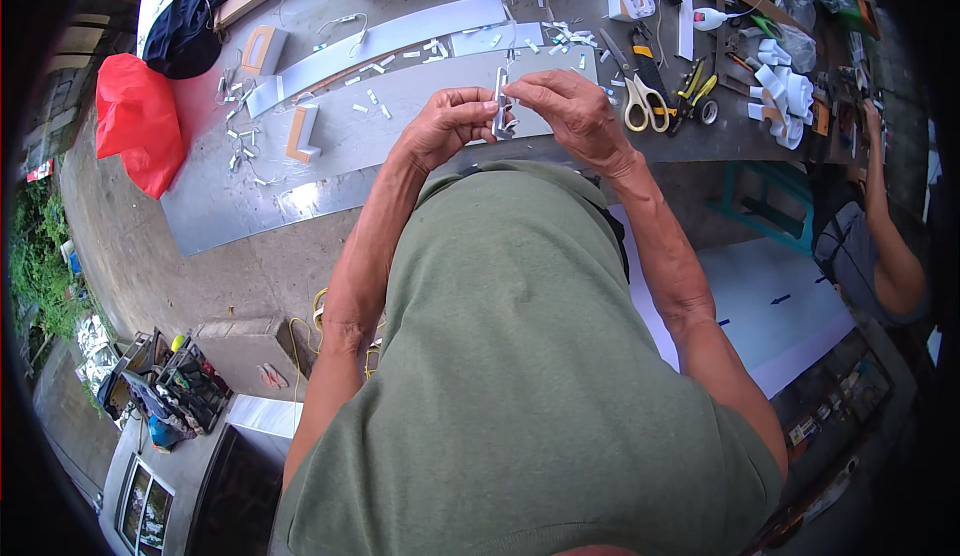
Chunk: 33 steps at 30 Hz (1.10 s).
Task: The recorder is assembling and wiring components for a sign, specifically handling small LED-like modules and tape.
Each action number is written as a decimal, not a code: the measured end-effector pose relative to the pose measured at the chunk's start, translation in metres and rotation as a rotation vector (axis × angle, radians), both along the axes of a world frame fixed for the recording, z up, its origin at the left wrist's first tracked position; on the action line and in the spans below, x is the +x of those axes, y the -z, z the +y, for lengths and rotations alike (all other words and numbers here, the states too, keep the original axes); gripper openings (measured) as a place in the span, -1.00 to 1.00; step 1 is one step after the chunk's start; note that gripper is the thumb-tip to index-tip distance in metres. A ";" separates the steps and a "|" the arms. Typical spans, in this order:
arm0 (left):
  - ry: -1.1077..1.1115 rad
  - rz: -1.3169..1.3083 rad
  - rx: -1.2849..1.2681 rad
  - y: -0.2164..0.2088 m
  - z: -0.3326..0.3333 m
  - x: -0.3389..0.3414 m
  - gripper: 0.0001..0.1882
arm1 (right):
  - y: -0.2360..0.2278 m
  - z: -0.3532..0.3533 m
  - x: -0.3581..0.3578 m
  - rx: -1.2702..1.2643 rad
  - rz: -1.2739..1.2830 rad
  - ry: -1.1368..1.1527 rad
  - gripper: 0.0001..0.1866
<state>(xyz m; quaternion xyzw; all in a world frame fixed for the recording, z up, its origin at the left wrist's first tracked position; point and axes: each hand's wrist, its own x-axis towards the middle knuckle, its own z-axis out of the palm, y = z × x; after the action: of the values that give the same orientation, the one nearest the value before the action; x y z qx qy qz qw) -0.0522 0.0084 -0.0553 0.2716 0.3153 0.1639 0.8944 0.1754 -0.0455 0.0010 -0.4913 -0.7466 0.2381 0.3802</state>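
In front of my body, over the table's front part, my left hand [452, 122] grips a narrow, silvery-white channel piece [500, 104] between thumb and fingers. It stands roughly upright in the view, with small white bits and thin wire at its lower end. My right hand [578, 114] is closed in a pinch, fingertips against the piece's right side; whatever is between them is too small to make out. Small white LED modules [372, 97] lie scattered left of my hands. Two letter-shaped pieces with tan edges, one the L-shaped piece [301, 134], stand farther left.
Scissors [645, 104], pliers [690, 91] and a black tape roll [707, 111] lie right of my hands. Curled white strips [782, 96] sit beyond them. A red plastic bag [140, 121] hangs at the table's left edge. Another person's arm [880, 206] shows at far right, near a teal stool [765, 201].
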 end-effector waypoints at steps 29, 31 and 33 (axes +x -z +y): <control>-0.041 0.345 0.656 -0.020 -0.012 0.017 -0.71 | 0.008 -0.009 -0.010 -0.802 0.500 0.266 -0.81; -0.028 0.372 0.699 -0.021 -0.012 0.017 -0.72 | 0.004 -0.007 -0.011 -0.870 0.520 0.289 -0.80; -0.016 0.398 0.743 -0.023 -0.013 0.018 -0.73 | 0.004 -0.006 -0.012 -0.937 0.539 0.312 -0.80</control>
<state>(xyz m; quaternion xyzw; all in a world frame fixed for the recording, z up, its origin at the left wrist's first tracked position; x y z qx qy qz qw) -0.0343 -0.0042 -0.0323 0.5996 0.4033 0.2175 0.6561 0.1638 -0.0517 -0.0028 -0.6341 -0.3558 0.6023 0.3295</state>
